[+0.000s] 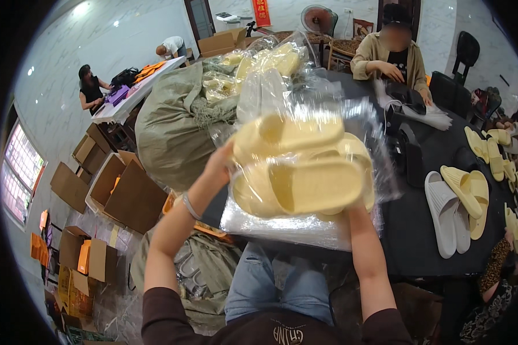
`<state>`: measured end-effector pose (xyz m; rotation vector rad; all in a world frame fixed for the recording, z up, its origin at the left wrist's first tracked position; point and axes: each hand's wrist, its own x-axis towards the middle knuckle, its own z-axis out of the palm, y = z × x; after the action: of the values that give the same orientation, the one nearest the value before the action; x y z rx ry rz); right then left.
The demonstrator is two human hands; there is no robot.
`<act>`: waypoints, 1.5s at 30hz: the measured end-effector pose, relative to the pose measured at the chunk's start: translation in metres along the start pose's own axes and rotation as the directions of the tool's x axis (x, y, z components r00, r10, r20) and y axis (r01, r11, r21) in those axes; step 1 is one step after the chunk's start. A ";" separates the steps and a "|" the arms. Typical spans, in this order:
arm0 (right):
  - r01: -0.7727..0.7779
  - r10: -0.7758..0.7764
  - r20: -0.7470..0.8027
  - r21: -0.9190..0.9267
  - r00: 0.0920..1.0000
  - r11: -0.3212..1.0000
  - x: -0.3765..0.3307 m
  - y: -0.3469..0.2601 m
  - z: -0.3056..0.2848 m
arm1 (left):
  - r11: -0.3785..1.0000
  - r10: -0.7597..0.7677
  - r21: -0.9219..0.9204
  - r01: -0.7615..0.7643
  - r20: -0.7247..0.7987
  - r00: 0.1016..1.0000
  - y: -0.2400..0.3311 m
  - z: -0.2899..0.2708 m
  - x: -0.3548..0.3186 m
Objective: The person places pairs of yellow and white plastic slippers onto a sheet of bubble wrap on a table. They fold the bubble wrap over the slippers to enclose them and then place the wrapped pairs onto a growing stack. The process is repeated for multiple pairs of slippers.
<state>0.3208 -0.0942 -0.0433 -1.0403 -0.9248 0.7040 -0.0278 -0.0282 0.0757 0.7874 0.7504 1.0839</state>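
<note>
Left of frame: opened cartons (135, 198). Upper centre-left: a bulging green sack (172, 126). Centre: left hand (217, 165), closed on the left ends of yellow slippers (322, 187), raised above clear plastic wrapping (282, 230); right hand (355, 211) under their right end, fingers hidden, closure untellable. Step, apparently: handling the bunched slippers; next move calls for even, two-sided support. Right: grey slippers (439, 218) on a black table (403, 247).

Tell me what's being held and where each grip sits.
Yellow slippers: the left hand holds them at the toe end; the right hand is at the heel end, its fingers hidden.
</note>
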 end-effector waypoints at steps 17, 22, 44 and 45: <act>0.089 -0.244 0.155 -0.960 0.957 -0.264 0.016 -0.164 -0.028 | 0.735 0.376 0.669 -0.111 -0.266 0.888 -0.086 -0.042 -0.007; -0.136 -0.310 -0.052 -0.957 0.949 -0.256 0.027 -0.233 -0.114 | 0.843 0.330 0.510 -0.169 -0.243 0.912 -0.080 -0.038 -0.014; 0.004 -0.648 0.255 -0.932 0.717 -0.363 0.009 -0.220 -0.238 | 0.817 0.243 0.567 -0.099 -0.183 0.953 -0.076 -0.037 -0.022; 0.188 -0.541 0.240 -0.971 0.806 -0.150 0.004 -0.213 -0.203 | 0.814 0.265 0.570 -0.112 -0.192 0.945 -0.080 -0.044 -0.020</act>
<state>0.5162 -0.2487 0.1131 -1.9438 -1.4406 -0.9482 -0.0333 -0.0608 -0.0113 1.2480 1.2701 1.1787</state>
